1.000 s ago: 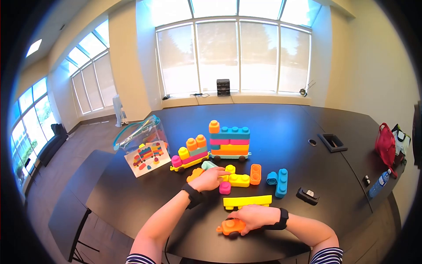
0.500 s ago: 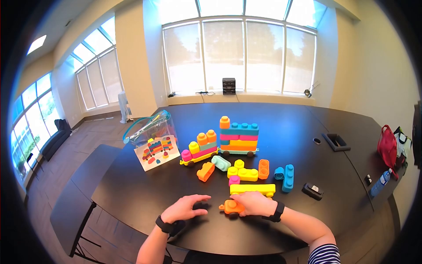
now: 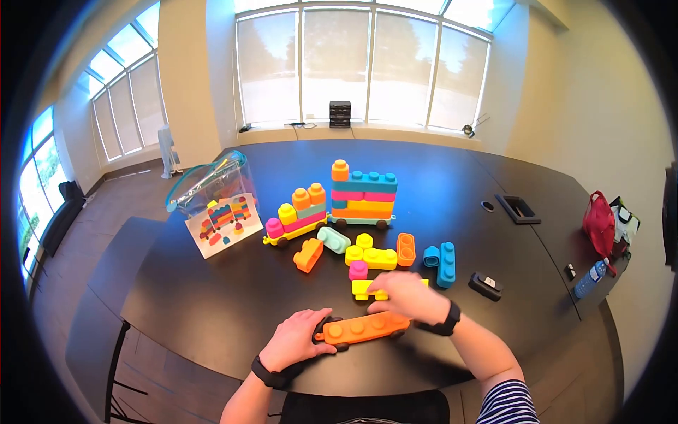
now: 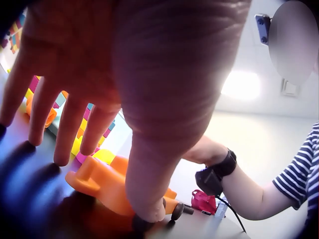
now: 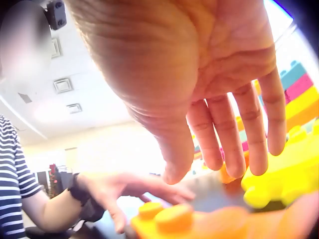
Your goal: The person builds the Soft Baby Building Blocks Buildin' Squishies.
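An orange wheeled toy base [image 3: 360, 328] with a row of studs lies lengthwise near the table's front edge. My left hand [image 3: 293, 340] is at its left end, fingers spread and fairly straight; the left wrist view shows the thumb [image 4: 144, 199] right against the base's side. Above the base's right part hovers my right hand [image 3: 413, 297], fingers extended and apart from it in the right wrist view. Partly behind that hand is a yellow wheeled base [image 3: 361, 288]. Just beyond sit a pink block [image 3: 358, 270] and yellow blocks [image 3: 381, 259].
Farther back stand a wheeled train car of blocks [image 3: 300, 219] and a taller one [image 3: 364, 198]. Loose orange [image 3: 308, 256], pale green [image 3: 333, 240] and blue blocks [image 3: 446, 265] lie around. A picture card [image 3: 222, 226] leans on a clear bag [image 3: 212, 184]. A black case [image 3: 486, 285] lies right.
My left hand has come from the blocks to the orange base's left end. The right hand has let go of the base and risen above it; the base now shows its full length.
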Available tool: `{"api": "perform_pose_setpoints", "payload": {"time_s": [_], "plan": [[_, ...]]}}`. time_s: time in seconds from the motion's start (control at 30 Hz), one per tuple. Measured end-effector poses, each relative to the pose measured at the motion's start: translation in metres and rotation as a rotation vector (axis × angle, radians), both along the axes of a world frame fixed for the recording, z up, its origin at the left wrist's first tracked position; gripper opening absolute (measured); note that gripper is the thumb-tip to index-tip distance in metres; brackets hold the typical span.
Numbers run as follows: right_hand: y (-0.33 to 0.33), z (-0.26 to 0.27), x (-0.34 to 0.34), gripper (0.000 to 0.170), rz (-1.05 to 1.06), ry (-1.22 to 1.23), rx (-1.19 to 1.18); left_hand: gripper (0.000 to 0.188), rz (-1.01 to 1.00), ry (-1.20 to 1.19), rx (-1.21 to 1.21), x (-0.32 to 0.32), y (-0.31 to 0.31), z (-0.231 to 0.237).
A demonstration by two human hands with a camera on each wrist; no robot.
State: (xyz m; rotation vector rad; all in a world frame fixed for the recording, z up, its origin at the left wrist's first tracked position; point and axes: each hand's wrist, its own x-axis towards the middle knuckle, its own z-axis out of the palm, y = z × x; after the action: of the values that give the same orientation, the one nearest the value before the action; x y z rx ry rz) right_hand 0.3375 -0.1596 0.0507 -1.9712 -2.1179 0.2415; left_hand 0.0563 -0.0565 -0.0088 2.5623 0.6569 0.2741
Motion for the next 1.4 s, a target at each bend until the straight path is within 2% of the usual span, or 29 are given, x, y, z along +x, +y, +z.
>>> {"api": "perform_pose_setpoints", "payload": {"time_s": [0.03, 0.1, 0.2, 0.3, 0.33, 0.43, 0.47, 0.57, 0.63, 0.67, 0.7, 0.73, 0.77, 0.83, 0.9, 0.93, 1.03, 1.07, 1.1, 1.17, 1.27, 1.3, 1.33, 1.37, 1.4], "plan": [[0.001, 0.003, 0.014, 0.048, -0.059, -0.029, -0.006, 0.086, 0.002, -0.007, 0.002, 0.001, 0.000, 0.000], [0.000, -0.001, 0.036, 0.053, -0.092, -0.252, 0.019, 0.084, 0.004, -0.040, 0.010, 0.001, -0.002, -0.002], [0.008, -0.029, 0.059, 0.057, -0.030, -0.182, -0.058, 0.080, -0.019, -0.098, 0.017, 0.005, -0.007, 0.000], [0.009, -0.023, 0.067, 0.055, 0.055, -0.030, -0.090, 0.071, -0.022, -0.111, -0.003, 0.009, -0.009, 0.001], [0.011, -0.009, 0.064, 0.052, 0.023, 0.032, -0.206, 0.069, -0.018, -0.112, -0.011, 0.008, -0.006, -0.001], [0.024, -0.009, 0.087, 0.052, 0.108, 0.231, -0.301, 0.056, 0.006, -0.155, -0.010, 0.006, -0.006, 0.003], [0.025, -0.003, 0.086, 0.047, 0.085, 0.281, -0.347, 0.053, 0.017, -0.141, -0.022, 0.006, -0.005, 0.003], [0.044, -0.039, 0.108, 0.035, 0.141, 0.110, -0.134, 0.045, 0.057, -0.099, -0.054, 0.005, -0.002, 0.000], [0.035, -0.026, 0.113, 0.019, -0.189, -0.006, 0.127, 0.041, 0.082, -0.078, -0.065, 0.006, -0.001, 0.000], [0.032, -0.012, 0.110, 0.016, -0.466, -0.143, 0.182, 0.040, 0.093, -0.068, -0.069, 0.006, 0.000, 0.001], [0.024, -0.006, 0.123, 0.015, -0.524, -0.168, 0.223, 0.039, 0.105, -0.058, -0.072, 0.005, 0.000, 0.002], [0.021, -0.011, 0.140, 0.019, -0.645, -0.203, 0.211, 0.042, 0.092, -0.062, -0.077, 0.004, 0.000, 0.003], [0.016, -0.012, 0.154, 0.035, -0.722, -0.272, 0.080, 0.046, 0.077, -0.066, -0.082, 0.004, -0.001, 0.004], [0.001, -0.020, 0.168, 0.059, -0.738, -0.291, -0.100, 0.054, 0.041, -0.095, -0.061, 0.005, -0.004, 0.006], [-0.006, -0.033, 0.170, 0.069, -0.783, -0.214, -0.143, 0.063, 0.009, -0.147, -0.016, 0.005, -0.008, 0.004], [-0.006, -0.037, 0.170, 0.074, -0.801, -0.177, -0.167, 0.077, -0.027, -0.104, -0.015, 0.005, -0.007, 0.001], [-0.001, -0.042, 0.168, 0.082, -0.870, -0.078, -0.257, 0.082, -0.055, -0.090, 0.027, 0.010, -0.011, -0.002], [-0.003, -0.039, 0.165, 0.080, -0.872, -0.199, -0.251, 0.086, -0.059, -0.066, 0.033, 0.012, -0.011, -0.004], [-0.004, -0.032, 0.164, 0.083, -0.906, -0.230, -0.221, 0.086, -0.055, -0.054, 0.032, 0.014, -0.012, -0.004], [-0.011, -0.007, 0.142, 0.076, -0.951, -0.262, -0.040, 0.085, -0.047, -0.039, 0.031, 0.019, -0.013, -0.003], [-0.027, 0.016, 0.099, 0.067, -0.478, -0.047, 0.454, 0.083, -0.044, -0.034, 0.015, 0.029, -0.015, 0.001], [-0.026, 0.017, 0.082, 0.063, -0.245, 0.140, 0.513, 0.081, -0.032, -0.038, 0.024, 0.032, -0.016, -0.001], [-0.030, 0.027, 0.060, 0.063, -0.025, 0.261, 0.427, 0.079, -0.021, -0.043, 0.034, 0.035, -0.016, -0.003], [-0.034, 0.034, 0.040, 0.064, 0.082, 0.357, 0.249, 0.078, -0.011, -0.047, 0.044, 0.037, -0.017, -0.005], [-0.032, 0.025, 0.030, 0.064, 0.201, 0.404, 0.170, 0.076, 0.008, 0.000, 0.028, 0.038, -0.017, -0.003]]}}
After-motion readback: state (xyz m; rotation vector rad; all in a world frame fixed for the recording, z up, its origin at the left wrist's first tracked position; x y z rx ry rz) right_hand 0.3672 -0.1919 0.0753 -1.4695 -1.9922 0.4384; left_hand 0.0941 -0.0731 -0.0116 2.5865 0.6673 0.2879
